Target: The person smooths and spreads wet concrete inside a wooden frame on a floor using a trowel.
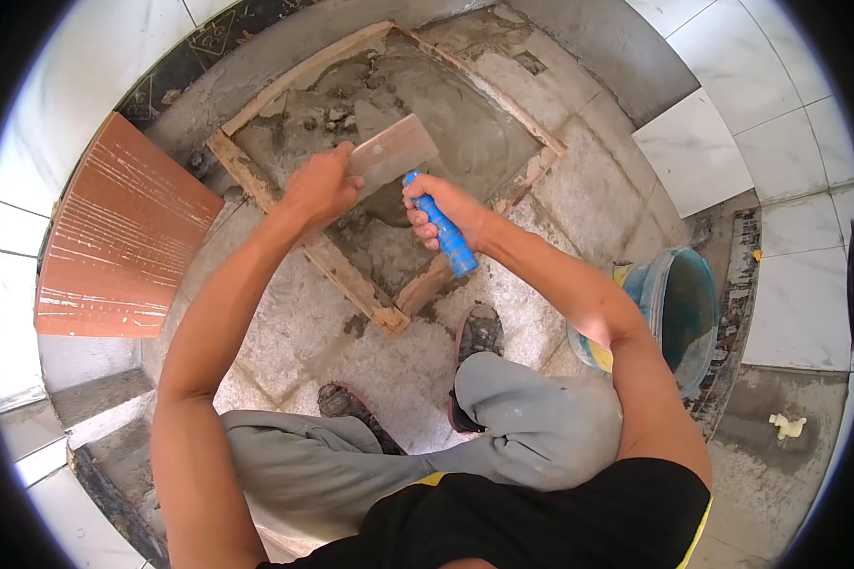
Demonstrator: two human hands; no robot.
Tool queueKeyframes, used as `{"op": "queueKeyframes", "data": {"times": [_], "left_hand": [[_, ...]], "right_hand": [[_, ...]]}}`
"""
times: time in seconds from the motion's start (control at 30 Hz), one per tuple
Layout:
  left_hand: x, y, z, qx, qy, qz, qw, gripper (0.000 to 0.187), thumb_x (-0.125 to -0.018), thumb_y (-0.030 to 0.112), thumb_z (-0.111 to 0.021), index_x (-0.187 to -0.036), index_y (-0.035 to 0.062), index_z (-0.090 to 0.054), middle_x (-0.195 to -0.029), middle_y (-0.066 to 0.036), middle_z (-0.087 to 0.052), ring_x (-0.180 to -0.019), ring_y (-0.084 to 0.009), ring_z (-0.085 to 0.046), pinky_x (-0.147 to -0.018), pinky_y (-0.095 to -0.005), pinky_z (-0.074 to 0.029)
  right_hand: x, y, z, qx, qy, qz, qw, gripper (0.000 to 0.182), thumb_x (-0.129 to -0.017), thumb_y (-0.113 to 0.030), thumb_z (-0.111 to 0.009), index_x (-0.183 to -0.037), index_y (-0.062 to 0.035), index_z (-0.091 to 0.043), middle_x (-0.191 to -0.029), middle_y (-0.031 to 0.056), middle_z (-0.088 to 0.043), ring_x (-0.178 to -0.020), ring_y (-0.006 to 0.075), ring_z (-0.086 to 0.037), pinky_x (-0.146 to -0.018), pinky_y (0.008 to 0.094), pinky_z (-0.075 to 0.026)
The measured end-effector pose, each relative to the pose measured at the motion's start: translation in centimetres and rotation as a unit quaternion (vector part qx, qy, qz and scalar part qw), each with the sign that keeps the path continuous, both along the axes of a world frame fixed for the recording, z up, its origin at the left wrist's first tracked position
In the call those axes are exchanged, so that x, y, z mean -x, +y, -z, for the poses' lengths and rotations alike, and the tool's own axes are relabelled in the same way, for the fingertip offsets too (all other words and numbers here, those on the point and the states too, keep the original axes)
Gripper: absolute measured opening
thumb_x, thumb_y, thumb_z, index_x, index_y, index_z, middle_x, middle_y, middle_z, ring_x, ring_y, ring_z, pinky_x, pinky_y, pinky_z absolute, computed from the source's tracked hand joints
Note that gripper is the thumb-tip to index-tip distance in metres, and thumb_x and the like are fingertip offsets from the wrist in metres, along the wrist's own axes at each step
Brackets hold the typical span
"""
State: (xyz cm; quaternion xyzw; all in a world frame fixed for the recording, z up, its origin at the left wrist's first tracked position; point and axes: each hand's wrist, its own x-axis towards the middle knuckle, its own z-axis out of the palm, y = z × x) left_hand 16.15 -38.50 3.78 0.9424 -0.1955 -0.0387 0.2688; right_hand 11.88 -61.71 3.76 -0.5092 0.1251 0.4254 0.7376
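Note:
My left hand [324, 187] pinches the near left end of a flat, pale wooden piece [396, 155], held over wet grey mortar [465, 123]. My right hand [443, 214] is wrapped round a blue handle [454, 243], which points down and toward me. A grey trowel blade [372, 121] shows partly behind the wooden piece; its join to the handle is hidden. Both hands are above a wooden frame [332, 267] that lies on the floor around the mortar.
A blue-green bucket [691, 308] stands on the right, close to my right arm. On the left leans a reddish-brown tile [123, 237]. A white tile [693, 152] rests at the upper right. Below the frame are my shoes [479, 337] on the rough floor.

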Motion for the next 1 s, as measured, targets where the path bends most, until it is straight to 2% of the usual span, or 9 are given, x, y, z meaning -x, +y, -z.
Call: {"op": "queueKeyframes", "data": {"times": [0.1, 0.53, 0.57, 0.6, 0.63, 0.67, 0.7, 0.77, 1.0], "left_hand": [[-0.6, -0.1, 0.2, -0.006, 0.014, 0.002, 1.000, 0.034, -0.085, 0.019, -0.066, -0.111, 0.0012, -0.052, -0.103, -0.028, -0.065, -0.102, -0.0470, -0.061, -0.084, -0.0548, -0.047], [-4.7, 3.2, 1.4, -0.035, -0.036, -0.084, 0.995, 0.043, -0.087, 0.020, -0.065, -0.122, 0.0007, -0.050, -0.103, -0.030, -0.065, -0.103, -0.0482, -0.059, -0.084, -0.0550, -0.046], [-4.7, 3.5, 1.2, -0.032, -0.040, -0.086, 0.995, 0.043, -0.087, 0.020, -0.065, -0.122, 0.0004, -0.051, -0.104, -0.030, -0.065, -0.103, -0.0481, -0.059, -0.085, -0.0547, -0.046], [-4.9, 3.6, 1.0, -0.030, -0.043, -0.089, 0.995, 0.043, -0.087, 0.020, -0.065, -0.122, 0.0004, -0.051, -0.104, -0.030, -0.065, -0.103, -0.0481, -0.059, -0.085, -0.0547, -0.046], [-4.9, 3.5, 0.5, -0.025, -0.033, -0.095, 0.995, 0.043, -0.087, 0.020, -0.065, -0.122, 0.0001, -0.052, -0.104, -0.030, -0.065, -0.104, -0.0478, -0.059, -0.085, -0.0541, -0.047], [-4.8, 3.3, 0.1, -0.020, -0.020, -0.097, 0.995, 0.042, -0.086, 0.021, -0.065, -0.121, -0.0002, -0.053, -0.105, -0.030, -0.065, -0.105, -0.0476, -0.059, -0.086, -0.0535, -0.047], [-4.7, 2.9, -0.2, -0.020, -0.018, -0.090, 0.996, 0.042, -0.086, 0.021, -0.065, -0.121, -0.0002, -0.053, -0.105, -0.030, -0.065, -0.105, -0.0476, -0.059, -0.086, -0.0535, -0.047], [-4.7, 2.3, -0.1, 0.007, -0.023, -0.069, 0.997, 0.042, -0.087, 0.022, -0.066, -0.121, -0.0004, -0.055, -0.106, -0.030, -0.065, -0.105, -0.0467, -0.060, -0.087, -0.0524, -0.047], [-3.8, 0.2, -1.0, 0.065, 0.034, -0.065, 0.995, 0.045, -0.085, 0.025, -0.066, -0.120, -0.0018, -0.056, -0.105, -0.028, -0.066, -0.101, -0.0461, -0.062, -0.086, -0.0475, -0.048]], "right_hand": [[0.4, -0.7, -0.9, 0.044, -0.036, -0.021, 0.998, 0.023, -0.088, -0.030, -0.061, -0.081, -0.0124, -0.049, -0.062, -0.0022, -0.050, -0.048, 0.0094, -0.047, -0.044, 0.0287, -0.042], [2.9, -3.0, -2.1, 0.048, 0.034, -0.019, 0.998, 0.026, -0.091, -0.035, -0.055, -0.087, -0.0093, -0.052, -0.061, -0.0004, -0.050, -0.047, 0.0086, -0.048, -0.040, 0.0280, -0.042], [2.1, -3.9, -0.7, 0.097, 0.026, -0.046, 0.994, 0.031, -0.090, -0.035, -0.054, -0.089, -0.0039, -0.053, -0.063, 0.0076, -0.057, -0.051, 0.0212, -0.057, -0.045, 0.0370, -0.048], [1.7, -4.2, 0.9, 0.099, 0.023, -0.048, 0.994, 0.031, -0.090, -0.035, -0.054, -0.089, -0.0039, -0.053, -0.063, 0.0076, -0.057, -0.051, 0.0212, -0.057, -0.045, 0.0370, -0.048], [1.7, -4.1, 1.5, 0.287, -0.211, -0.138, 0.924, 0.032, -0.089, -0.033, -0.055, -0.093, -0.0008, -0.053, -0.068, 0.0133, -0.061, -0.059, 0.0299, -0.061, -0.052, 0.0422, -0.050], [2.0, -4.4, 2.0, 0.446, -0.419, -0.213, 0.762, 0.034, -0.087, -0.031, -0.056, -0.097, 0.0023, -0.053, -0.072, 0.0190, -0.065, -0.066, 0.0386, -0.064, -0.059, 0.0474, -0.052], [1.9, -4.8, 2.5, 0.449, -0.413, -0.209, 0.764, 0.034, -0.087, -0.031, -0.056, -0.097, 0.0023, -0.053, -0.072, 0.0190, -0.065, -0.066, 0.0386, -0.064, -0.059, 0.0474, -0.052], [1.4, -3.7, 1.2, 0.574, -0.447, -0.250, 0.639, 0.037, -0.085, -0.025, -0.057, -0.105, 0.0059, -0.051, -0.085, 0.0274, -0.066, -0.084, 0.0482, -0.064, -0.073, 0.0525, -0.051], [0.3, -2.7, 1.1, 0.586, -0.522, -0.237, 0.572, 0.036, -0.086, -0.018, -0.060, -0.111, 0.0052, -0.050, -0.083, 0.0231, -0.067, -0.082, 0.0438, -0.066, -0.072, 0.0506, -0.052]]}}
